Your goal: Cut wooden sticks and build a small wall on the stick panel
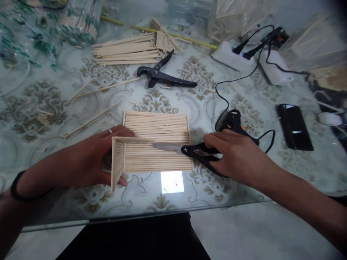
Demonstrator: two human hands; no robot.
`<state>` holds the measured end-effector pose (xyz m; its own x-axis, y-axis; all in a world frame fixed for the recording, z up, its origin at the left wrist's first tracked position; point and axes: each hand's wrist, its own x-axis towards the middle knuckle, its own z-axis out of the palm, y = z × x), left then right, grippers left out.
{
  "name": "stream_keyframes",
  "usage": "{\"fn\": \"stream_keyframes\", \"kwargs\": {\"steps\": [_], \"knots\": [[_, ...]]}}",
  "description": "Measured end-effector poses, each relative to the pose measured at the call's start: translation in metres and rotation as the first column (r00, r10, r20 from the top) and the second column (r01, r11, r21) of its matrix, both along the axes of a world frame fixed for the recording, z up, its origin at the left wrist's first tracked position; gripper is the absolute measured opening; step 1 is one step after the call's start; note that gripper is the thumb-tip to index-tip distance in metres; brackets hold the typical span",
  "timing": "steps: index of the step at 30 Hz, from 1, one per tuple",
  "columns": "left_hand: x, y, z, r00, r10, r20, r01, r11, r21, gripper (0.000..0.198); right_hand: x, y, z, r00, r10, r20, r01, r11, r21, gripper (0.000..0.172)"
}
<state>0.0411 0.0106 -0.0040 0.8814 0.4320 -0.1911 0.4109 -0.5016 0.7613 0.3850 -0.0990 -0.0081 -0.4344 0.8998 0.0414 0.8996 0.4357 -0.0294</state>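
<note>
In the head view, a structure of thin wooden sticks (157, 124) lies on the glass-topped table, with a flat slatted base and an upright panel at its left end. My left hand (104, 157) grips that left end, thumb in front and fingers behind the panel. My right hand (230, 155) is closed around the black handles of a pair of scissors (187, 148). The blades point left over the slatted base, their tips at a stick running from the upright panel. Whether the blades touch that stick, I cannot tell. Behind my right hand lies a black glue gun (232, 121).
A black cutter tool (165, 75) lies beyond the structure, before a pile of flat wooden sticks (126, 50). Loose sticks (94, 117) lie at left. A white power strip (230, 56) with black cords stands back right, and a phone (295, 127) lies at right.
</note>
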Motion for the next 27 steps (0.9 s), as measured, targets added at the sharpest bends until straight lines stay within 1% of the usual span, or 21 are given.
{"fn": "stream_keyframes", "kwargs": {"steps": [4, 6, 8, 11, 13, 18, 21, 24, 27], "knots": [[0.0, 0.0, 0.002, 0.999, -0.041, 0.035, 0.042, 0.999, -0.014, 0.068, 0.0, 0.002, 0.004, 0.989, 0.056, 0.135, -0.083, 0.976, 0.201, 0.026], [-0.001, 0.0, 0.002, 0.998, -0.048, 0.027, 0.048, 0.999, -0.012, 0.073, 0.001, 0.004, 0.004, 0.982, 0.063, 0.179, -0.106, 0.965, 0.241, 0.028], [-0.001, 0.0, 0.001, 0.997, -0.057, 0.042, 0.057, 0.998, 0.002, 0.074, 0.002, 0.005, 0.002, 0.979, 0.071, 0.189, -0.118, 0.961, 0.249, 0.028], [-0.001, 0.0, -0.001, 0.993, -0.073, 0.088, 0.069, 0.996, 0.054, 0.071, 0.004, 0.008, -0.002, 0.98, 0.094, 0.176, -0.135, 0.961, 0.24, 0.027], [-0.001, 0.0, -0.002, 0.993, -0.079, 0.092, 0.072, 0.995, 0.07, 0.069, 0.005, 0.009, -0.004, 0.981, 0.112, 0.16, -0.147, 0.963, 0.227, 0.026], [-0.001, 0.0, 0.001, 0.995, -0.079, 0.064, 0.076, 0.996, 0.052, 0.069, 0.002, 0.009, -0.003, 0.984, 0.127, 0.125, -0.15, 0.968, 0.201, 0.026], [0.0, -0.001, 0.003, 0.995, -0.084, 0.056, 0.081, 0.995, 0.057, 0.07, 0.0, 0.005, -0.001, 0.989, 0.112, 0.101, -0.127, 0.979, 0.161, 0.026], [0.002, -0.002, 0.006, 0.995, -0.085, 0.048, 0.082, 0.995, 0.063, 0.071, -0.001, 0.002, -0.001, 0.996, 0.079, 0.053, -0.083, 0.992, 0.09, 0.026], [0.003, -0.002, 0.008, 0.997, -0.08, 0.022, 0.079, 0.996, 0.037, 0.068, -0.001, -0.001, 0.0, 0.999, 0.052, 0.002, -0.052, 0.998, 0.034, 0.025]]}}
